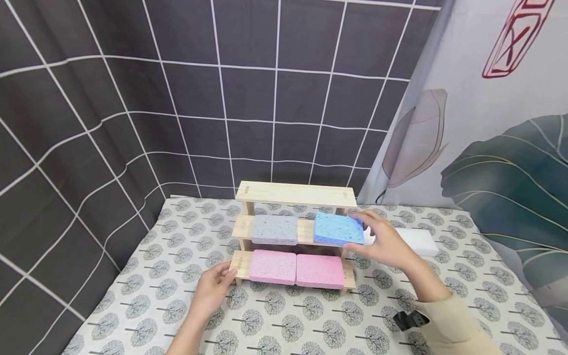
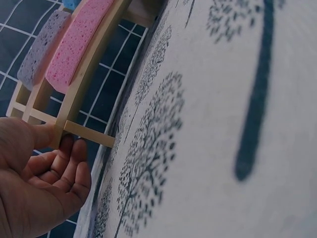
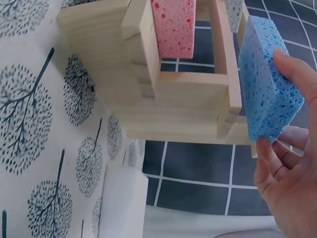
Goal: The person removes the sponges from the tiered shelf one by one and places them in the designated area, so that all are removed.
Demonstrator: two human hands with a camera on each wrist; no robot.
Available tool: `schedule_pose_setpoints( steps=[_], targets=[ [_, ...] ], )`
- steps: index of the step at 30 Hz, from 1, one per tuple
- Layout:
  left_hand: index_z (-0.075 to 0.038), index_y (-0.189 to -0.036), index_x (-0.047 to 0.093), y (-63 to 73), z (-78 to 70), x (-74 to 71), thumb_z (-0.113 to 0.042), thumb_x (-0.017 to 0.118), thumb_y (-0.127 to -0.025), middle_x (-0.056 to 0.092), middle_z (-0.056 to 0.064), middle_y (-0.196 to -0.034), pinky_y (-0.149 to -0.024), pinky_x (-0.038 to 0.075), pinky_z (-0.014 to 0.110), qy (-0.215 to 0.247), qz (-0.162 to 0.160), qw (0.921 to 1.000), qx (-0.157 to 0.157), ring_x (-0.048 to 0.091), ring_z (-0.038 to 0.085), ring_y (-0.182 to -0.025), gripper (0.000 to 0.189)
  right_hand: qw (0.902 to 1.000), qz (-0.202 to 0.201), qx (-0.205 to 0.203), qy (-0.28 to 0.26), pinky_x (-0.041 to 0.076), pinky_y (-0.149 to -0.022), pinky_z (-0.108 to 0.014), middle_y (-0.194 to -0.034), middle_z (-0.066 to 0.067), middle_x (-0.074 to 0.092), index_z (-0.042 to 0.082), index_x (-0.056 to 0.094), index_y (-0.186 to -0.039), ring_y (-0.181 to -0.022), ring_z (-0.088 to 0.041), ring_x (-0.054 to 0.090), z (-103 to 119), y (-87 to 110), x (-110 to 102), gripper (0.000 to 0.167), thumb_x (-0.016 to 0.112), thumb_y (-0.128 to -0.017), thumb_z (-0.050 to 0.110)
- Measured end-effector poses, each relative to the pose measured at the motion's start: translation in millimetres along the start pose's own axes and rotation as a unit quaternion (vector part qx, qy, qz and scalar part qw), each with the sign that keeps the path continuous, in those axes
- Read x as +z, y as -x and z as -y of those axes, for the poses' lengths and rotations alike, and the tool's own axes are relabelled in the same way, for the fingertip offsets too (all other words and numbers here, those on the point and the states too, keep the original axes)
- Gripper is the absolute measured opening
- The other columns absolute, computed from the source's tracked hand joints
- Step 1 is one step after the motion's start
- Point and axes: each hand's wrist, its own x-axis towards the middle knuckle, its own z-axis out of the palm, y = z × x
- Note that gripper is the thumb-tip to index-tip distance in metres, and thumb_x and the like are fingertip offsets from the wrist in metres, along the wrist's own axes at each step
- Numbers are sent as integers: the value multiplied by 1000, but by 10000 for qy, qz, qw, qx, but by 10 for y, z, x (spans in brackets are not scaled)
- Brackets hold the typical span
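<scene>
A three-step wooden rack [image 1: 296, 193] stands on the table. My right hand [image 1: 385, 240] grips a blue sponge [image 1: 338, 229] by its right end, at the right of the middle step; the right wrist view shows the sponge [image 3: 270, 82] between thumb and fingers. On the left of that step lies a grey sponge [image 1: 274, 230]. Two pink sponges, a left one [image 1: 272, 266] and a right one [image 1: 320, 270], sit side by side on the bottom step. My left hand [image 1: 212, 287] pinches the left end of the bottom step, thumb above and fingers beneath in the left wrist view.
A white block [image 1: 417, 241] lies on the table right of the rack, partly behind my right hand. Tree-patterned cloth [image 1: 177, 296] covers the table. Behind hangs a dark grid curtain [image 1: 248, 93], with a leaf-printed pale curtain [image 1: 466, 103] at the right.
</scene>
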Motion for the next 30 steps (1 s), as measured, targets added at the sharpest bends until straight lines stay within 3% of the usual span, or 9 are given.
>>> schedule_pose_setpoints(
  steps=[7,13,23,27,30],
  targets=[
    [13,-129,58,-1,16,1,-10,64,-99,70,11,-96,-75,60,26,19,-11,10000,23,71,22,-86,39,9998,-142,42,-143,51,-91,-62,-138,-16,55,1,55,-141,-114,-36,58,-58,77,-46,83,89,-76,41],
    [14,-129,58,2,22,2,-9,63,-98,70,12,-96,-74,60,25,95,12,9999,61,71,22,-86,38,9996,-289,20,-31,52,-80,-44,-138,-21,55,-4,54,-140,-98,-28,60,-145,158,-101,81,88,-78,36],
    [14,-130,57,7,6,3,-9,63,-99,70,13,-97,-75,60,26,129,28,9999,48,71,23,-87,39,9994,-303,158,-36,51,-72,-39,-135,-20,57,-4,53,-141,-91,-25,58,-286,298,-229,79,88,-79,31],
    [15,-130,57,13,-11,-3,-9,63,-99,70,13,-97,-76,61,26,153,42,9999,51,71,24,-88,40,9992,-375,168,-18,52,-73,-42,-133,-20,58,-2,55,-140,-92,-27,60,-326,348,-276,77,88,-79,30],
    [15,-130,56,14,-15,-9,-10,63,-99,71,14,-98,-76,61,28,113,48,9999,44,71,24,-88,40,9991,-393,152,-22,53,-79,-54,-132,-23,57,-4,55,-138,-97,-35,63,-355,383,-307,75,88,-79,28]
  ],
)
